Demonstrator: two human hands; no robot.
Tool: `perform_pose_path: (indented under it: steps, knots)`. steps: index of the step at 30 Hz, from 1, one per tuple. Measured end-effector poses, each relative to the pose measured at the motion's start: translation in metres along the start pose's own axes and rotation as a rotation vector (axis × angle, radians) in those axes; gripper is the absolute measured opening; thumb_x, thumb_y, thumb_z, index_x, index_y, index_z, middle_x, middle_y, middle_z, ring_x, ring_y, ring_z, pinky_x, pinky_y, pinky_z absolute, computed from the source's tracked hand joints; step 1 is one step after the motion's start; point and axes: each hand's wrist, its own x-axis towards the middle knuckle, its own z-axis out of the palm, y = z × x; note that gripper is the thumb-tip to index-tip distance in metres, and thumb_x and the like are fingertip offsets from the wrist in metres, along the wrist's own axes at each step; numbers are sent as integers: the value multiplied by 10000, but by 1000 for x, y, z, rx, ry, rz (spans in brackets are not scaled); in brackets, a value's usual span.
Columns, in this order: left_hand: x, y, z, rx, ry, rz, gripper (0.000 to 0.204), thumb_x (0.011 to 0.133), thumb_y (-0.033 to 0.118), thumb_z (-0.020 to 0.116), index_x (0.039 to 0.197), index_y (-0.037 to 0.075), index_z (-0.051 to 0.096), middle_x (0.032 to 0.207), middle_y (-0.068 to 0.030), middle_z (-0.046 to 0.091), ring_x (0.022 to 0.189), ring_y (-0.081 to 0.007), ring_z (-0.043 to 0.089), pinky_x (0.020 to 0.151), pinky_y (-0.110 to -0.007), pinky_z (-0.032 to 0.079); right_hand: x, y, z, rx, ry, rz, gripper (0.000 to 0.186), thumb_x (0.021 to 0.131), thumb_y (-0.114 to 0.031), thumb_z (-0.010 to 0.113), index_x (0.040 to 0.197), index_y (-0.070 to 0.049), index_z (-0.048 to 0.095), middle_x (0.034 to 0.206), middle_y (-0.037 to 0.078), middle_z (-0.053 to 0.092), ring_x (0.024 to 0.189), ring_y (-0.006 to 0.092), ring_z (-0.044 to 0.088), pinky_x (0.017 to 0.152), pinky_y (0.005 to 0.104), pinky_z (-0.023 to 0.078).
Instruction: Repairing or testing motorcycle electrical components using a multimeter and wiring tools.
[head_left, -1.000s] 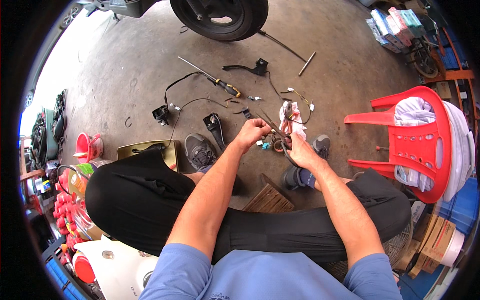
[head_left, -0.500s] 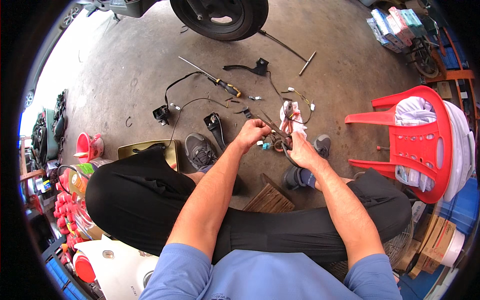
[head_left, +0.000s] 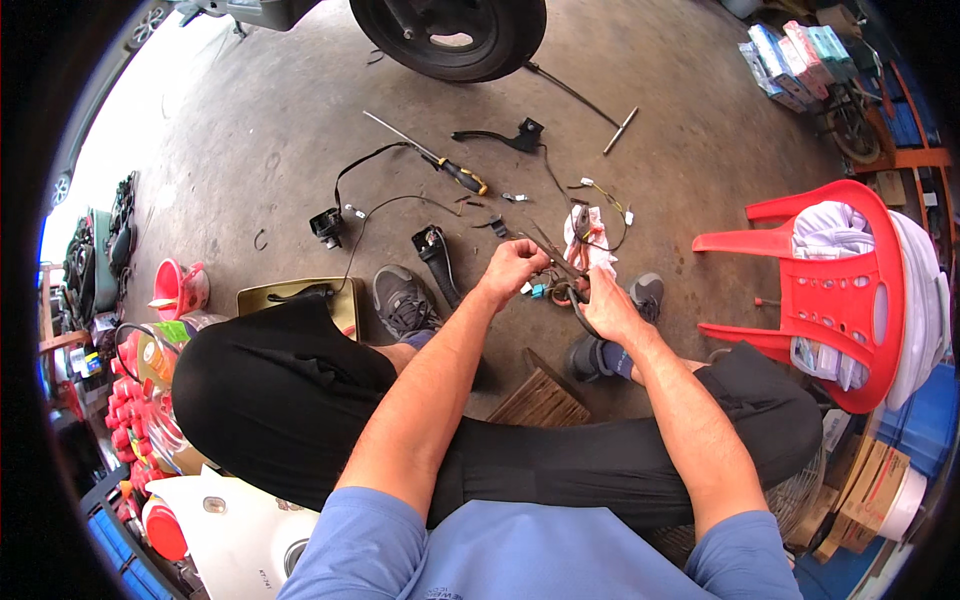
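Note:
Between my knees, my right hand [head_left: 606, 306] is closed round a pair of scissors [head_left: 566, 265]; their blades slant up and left toward my other hand. My left hand [head_left: 514, 270] is pinched beside the blades, and whatever lies in its fingertips is too small to make out. Under the hands is a small bundle of wires with a light blue connector [head_left: 539, 291], partly covered. Just beyond lies a crumpled white cloth [head_left: 592, 236] with reddish marks. A thin cable with a white connector [head_left: 628, 217] loops over the floor beside it.
On the floor lie a screwdriver [head_left: 462, 178], a black lever [head_left: 515, 136], a black switch housing [head_left: 327, 228], a black grip [head_left: 433, 252] and a T-handled tool [head_left: 620, 131]. A wheel [head_left: 455, 45] stands ahead, a red chair [head_left: 825, 285] right, a shallow metal tray [head_left: 262, 300] left.
The whole view has shifted slightly. Both hands and the scissors keep nearly the same pose, and the things on the floor lie as before.

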Motion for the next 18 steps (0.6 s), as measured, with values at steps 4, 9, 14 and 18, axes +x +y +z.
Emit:
perform_pose_path:
  steps: [4,9,14,18]
  knots:
    - [1,-2,1,-28,8,52,83,826,139,642,822,63,610,751,29,599,659,-54,503,592,-211,395,1,6,6,0,30,-22,396,748,-85,698,1024,38,442,1013,215,554,951,340,579,809,413,464]
    - [1,-5,3,-58,21,67,79,824,119,647,821,54,602,750,25,598,668,-59,511,601,-211,402,2,2,2,99,-37,21,429,775,-180,698,1015,67,443,1036,248,514,1010,380,533,857,433,435]
    - [-1,-1,8,-84,48,72,78,827,101,649,823,40,599,758,19,599,684,-66,525,625,-219,423,1,0,-1,69,-53,39,422,778,-183,693,1007,65,440,1033,251,513,1000,380,534,853,435,435]
    - [0,-2,8,-88,54,84,72,834,92,642,824,35,599,761,15,602,690,-68,533,643,-218,437,2,0,0,52,-54,31,418,771,-148,694,1017,66,433,1053,253,509,1023,382,532,867,435,435]
